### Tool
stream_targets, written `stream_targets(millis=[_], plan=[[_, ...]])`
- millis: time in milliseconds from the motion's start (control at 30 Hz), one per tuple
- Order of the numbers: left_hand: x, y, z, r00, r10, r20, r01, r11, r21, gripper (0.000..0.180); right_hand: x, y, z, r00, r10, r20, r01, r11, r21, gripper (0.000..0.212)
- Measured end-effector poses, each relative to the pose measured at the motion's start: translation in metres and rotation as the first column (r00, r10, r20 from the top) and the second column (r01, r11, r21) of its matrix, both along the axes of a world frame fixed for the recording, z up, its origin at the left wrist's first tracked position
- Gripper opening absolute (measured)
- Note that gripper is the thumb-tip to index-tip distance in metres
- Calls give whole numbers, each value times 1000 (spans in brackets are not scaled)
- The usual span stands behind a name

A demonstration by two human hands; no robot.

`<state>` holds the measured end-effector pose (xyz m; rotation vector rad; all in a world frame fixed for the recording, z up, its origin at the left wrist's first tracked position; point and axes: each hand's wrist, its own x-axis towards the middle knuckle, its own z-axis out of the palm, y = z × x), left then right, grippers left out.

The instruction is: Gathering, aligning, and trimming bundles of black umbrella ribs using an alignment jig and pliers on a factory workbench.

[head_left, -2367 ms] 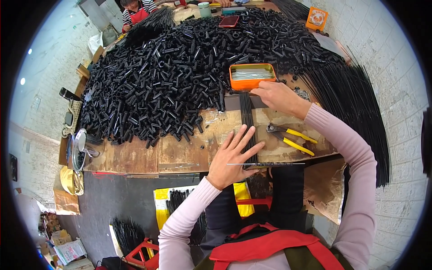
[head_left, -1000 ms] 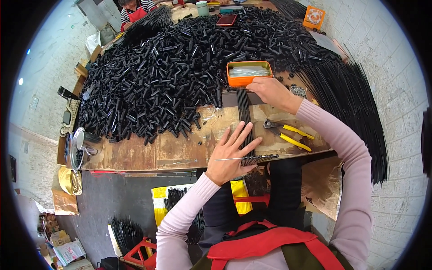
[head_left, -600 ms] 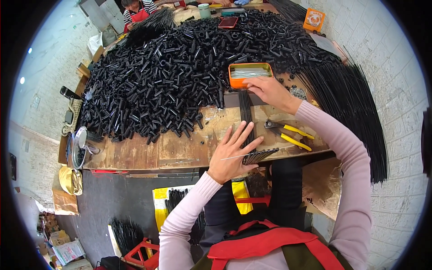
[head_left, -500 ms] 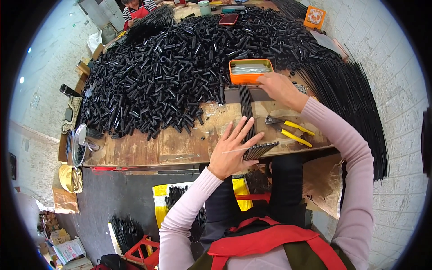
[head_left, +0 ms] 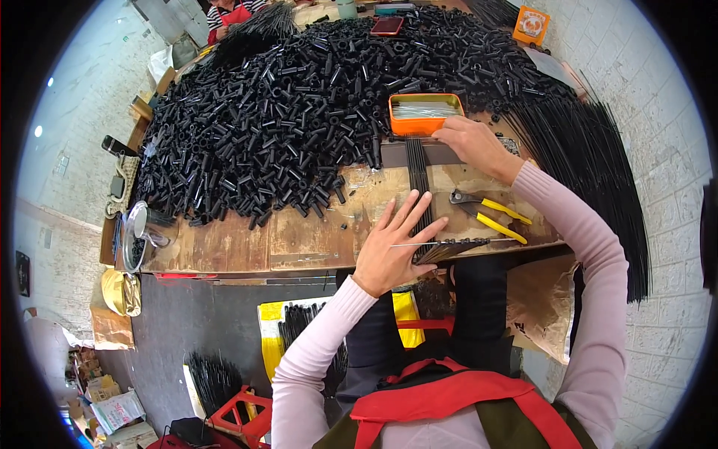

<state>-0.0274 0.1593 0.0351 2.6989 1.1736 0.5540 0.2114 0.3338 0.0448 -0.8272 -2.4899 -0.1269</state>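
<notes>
A bundle of thin black rods [head_left: 419, 168] lies on the wooden table in front of me. My left hand [head_left: 393, 251] rests flat across its near part, fingers spread. At the table edge the rods' near ends [head_left: 456, 247] fan out to the right, and a thin pale wire [head_left: 404, 245] runs along them from the back of my left hand. My right hand [head_left: 479, 146] is closed, its fingertips at the front of an orange tin [head_left: 419, 126] of thin pale sticks or wires; what it pinches is hidden. Yellow-handled pliers [head_left: 493, 215] lie between my arms.
A large heap of black tubes [head_left: 277, 135] covers the table's left and far parts. Long black rods [head_left: 583, 172] overhang the right edge. A phone [head_left: 387, 26] lies on the heap. A clear jar [head_left: 153, 227] stands left; another person [head_left: 228, 15] sits at the far left.
The view has shifted slightly, moving the table contents a little rightward. The rods' near ends now lie flatter and reach farther right. Both hands keep nearly the same places.
</notes>
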Motion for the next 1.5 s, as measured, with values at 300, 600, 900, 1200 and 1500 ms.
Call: stream_targets(millis=[300, 600, 900, 1200, 1500], plan=[[2, 0, 0, 1000, 2, 4, -2, 1000, -16, 89, 3, 6, -2, 999, 26, -20, -26, 1000, 15, 13], [2, 1, 0, 1000, -4, -17, 3, 998, -60, 99, -19, -2, 3, 997, -12, -72, 7, 998, -63, 11], [1, 2, 0, 1000, 7, -26, -8, 999, -34, 96, -26, 6, 11, 995, -39, 90, 51, 988, -143, 13], [2, 1, 7, 998, -23, -66, 21, 999, -31, 99, -30, 92, 27, 953, -166, 252, 232, 937, -259, 15], [5, -1, 3, 999, 2, -47, -3, 1000, -17, 97, -30, 79, 50, 962, -228, 148, 266, 902, -339, 13]])
